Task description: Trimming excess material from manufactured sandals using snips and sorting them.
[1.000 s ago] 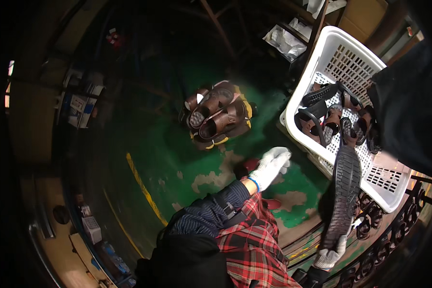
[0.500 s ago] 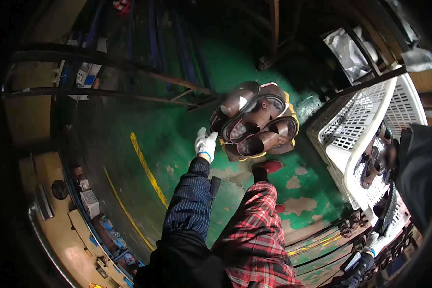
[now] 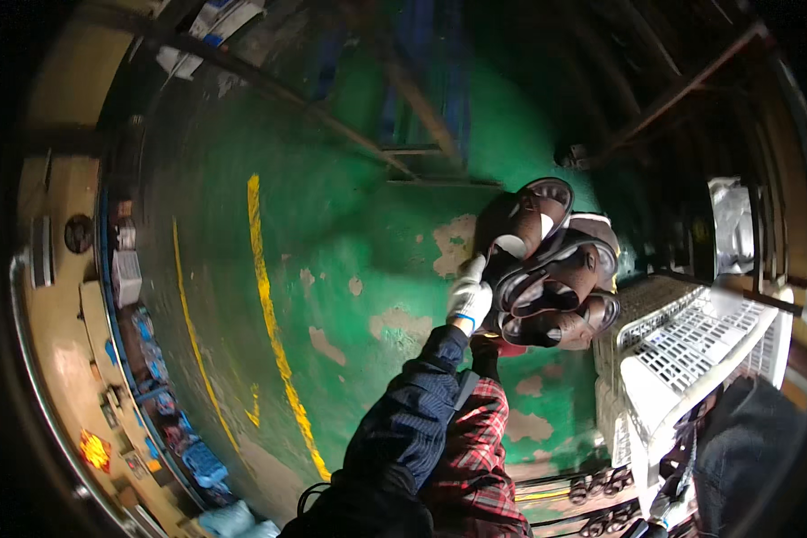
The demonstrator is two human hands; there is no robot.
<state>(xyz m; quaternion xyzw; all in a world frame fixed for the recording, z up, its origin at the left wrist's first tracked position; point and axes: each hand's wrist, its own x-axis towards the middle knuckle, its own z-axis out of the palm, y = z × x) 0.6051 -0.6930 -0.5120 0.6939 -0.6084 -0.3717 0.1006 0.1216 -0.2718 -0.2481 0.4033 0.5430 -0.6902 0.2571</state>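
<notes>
A pile of brown sandals [image 3: 560,269] with dark insoles stands low over the green floor, a little right of the middle. At its left edge is my left hand [image 3: 471,300], in a white knitted glove with a blue cuff. Its thumb points up along the rim of the leftmost sandal [image 3: 531,220], and the fingers look closed on that edge, partly hidden. My right hand [image 3: 660,513], also in a white glove, is low at the right beside the white plastic baskets [image 3: 681,359]. Its fingers are too small and shadowed to make out.
Dark cloth [image 3: 753,457] covers part of the baskets at the right. Several sandals [image 3: 601,484] line a rack below. A metal frame [image 3: 332,112] crosses the far side. A workbench [image 3: 63,359] with parts runs along the left, beyond yellow floor lines [image 3: 269,309].
My view has swung, so the sandals and baskets appear farther right. My left hand has come up against the pile, where it was apart before. My right hand has dropped lower in view.
</notes>
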